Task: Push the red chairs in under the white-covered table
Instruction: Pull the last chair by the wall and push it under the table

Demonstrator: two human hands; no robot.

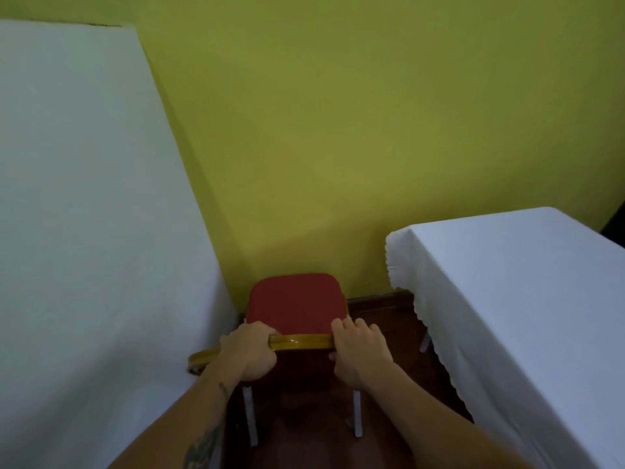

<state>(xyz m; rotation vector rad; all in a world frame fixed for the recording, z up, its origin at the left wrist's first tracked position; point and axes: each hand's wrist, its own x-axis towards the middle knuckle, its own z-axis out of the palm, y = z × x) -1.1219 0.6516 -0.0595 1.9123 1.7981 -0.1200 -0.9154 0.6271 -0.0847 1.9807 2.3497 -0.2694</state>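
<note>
Both hands, left hand (248, 353) and right hand (360, 350), grip the red chair (296, 304) top rail, fingers wrapped over it; seat just beyond fingertips. Mid-reposition, probably; next: swing it toward the white-covered table (84, 231) and push.

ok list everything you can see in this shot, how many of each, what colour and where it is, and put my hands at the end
chair: one fully seen, red seat, gold top rail, pale legs, bottom centre, facing the wall in the gap between the two tables.
second gold rail: one, gold, poking out at the left table's edge, left of the chair; the rest is hidden.
left table: one, white cloth, fills the left side.
right table: one, white cloth with scalloped edge, lower right; one pale leg shows.
wall: yellow-green, behind everything.
floor: dark reddish wood, under the chair.
left hand: one, gripping the chair's top rail on the left.
right hand: one, gripping the same rail on the right.
</note>
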